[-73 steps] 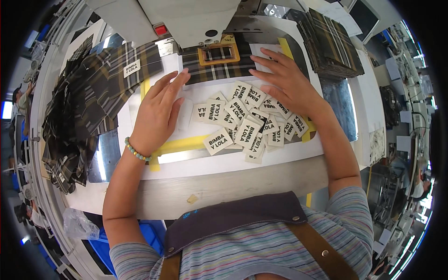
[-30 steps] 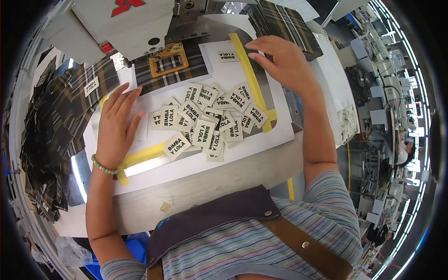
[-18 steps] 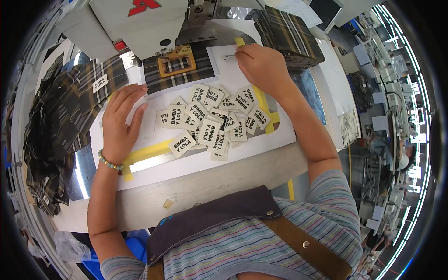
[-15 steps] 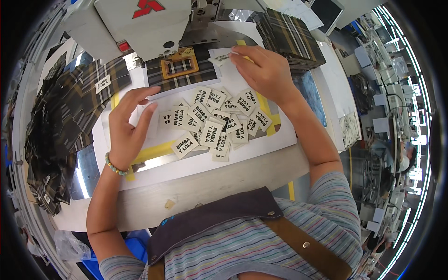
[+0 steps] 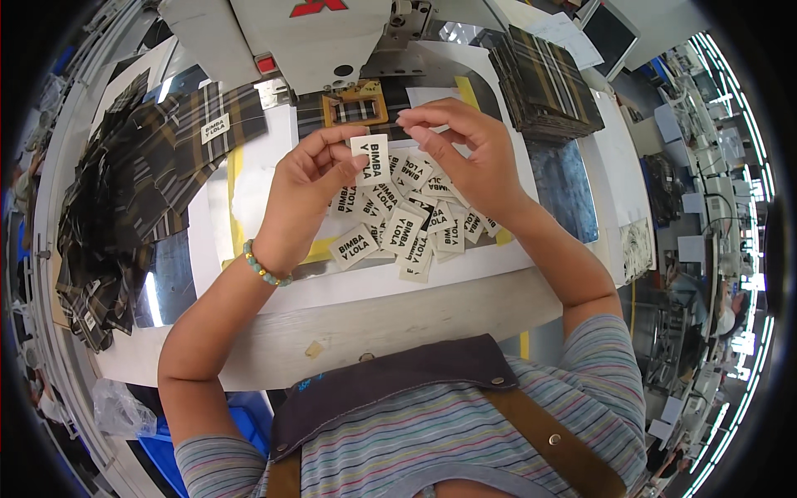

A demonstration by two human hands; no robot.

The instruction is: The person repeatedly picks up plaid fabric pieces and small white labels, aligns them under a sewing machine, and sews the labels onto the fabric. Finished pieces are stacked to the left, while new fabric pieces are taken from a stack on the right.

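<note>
In the left hand (image 5: pixel 305 184) sits a cream, black-lettered label (image 5: pixel 375 158).

The worktable (image 5: pixel 432 304) carries a white sheet (image 5: pixel 209 261) bearing yellow tape (image 5: pixel 236 178) and heaped white labels (image 5: pixel 404 230). Loose plaid pieces (image 5: pixel 162 149) lie at the operator's (image 5: pixel 423 432) left, a plaid stack (image 5: pixel 552 83) at the right, a tan scrap (image 5: pixel 314 349) near the front.

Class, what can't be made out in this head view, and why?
All in the head view:
Back of the label in the left hand: turned away from the camera.
Lower pieces in the label pile: covered by those on top.
Top of the machine: cut off by the upper edge.
Part of the blue container: hidden by the table and left arm.
Worker at far right: too small and blurred.
</note>
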